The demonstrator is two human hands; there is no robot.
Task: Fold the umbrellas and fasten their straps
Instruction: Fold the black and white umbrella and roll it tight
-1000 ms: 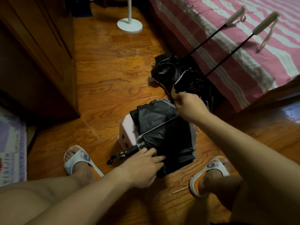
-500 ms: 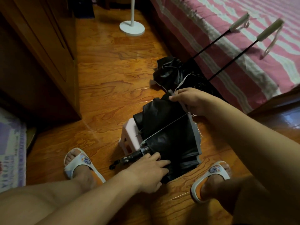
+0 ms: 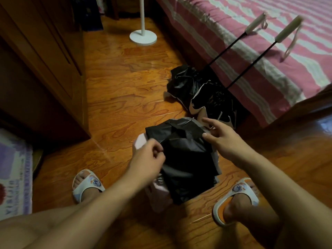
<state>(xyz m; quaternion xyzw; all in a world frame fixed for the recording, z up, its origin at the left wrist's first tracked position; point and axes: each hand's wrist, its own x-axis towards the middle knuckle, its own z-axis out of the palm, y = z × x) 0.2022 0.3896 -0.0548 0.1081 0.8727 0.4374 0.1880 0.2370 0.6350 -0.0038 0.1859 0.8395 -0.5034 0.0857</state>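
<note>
The black umbrella (image 3: 186,155) being worked on lay over a small pale stool (image 3: 141,143) on the wooden floor (image 3: 116,78), between the person's two sandalled feet, its collapsed canopy running lengthwise from near to far and slightly toward the right. The left hand (image 3: 149,159) sat at the canopy's left edge with its fingers curled in, apparently pinching a fold or a strap there, though the blur made it impossible to tell which. The right hand (image 3: 221,139) hovered at the far right corner of the cloth, fingers spread and relaxed, grasping nothing, the thumb just touching the fabric. The bundle lay between the two hands, so either could reach it; the left was closer to its middle and the right to its far end, which suggested that the right would gather the loose cloth while the left kept its pinch. Three umbrellas could be counted: this one, and two more (image 3: 203,92) heaped further off to the right, their thin shafts leaning up onto the striped bed (image 3: 233,24), each ending in a pale handle (image 3: 255,24). None looked strapped yet.
</note>
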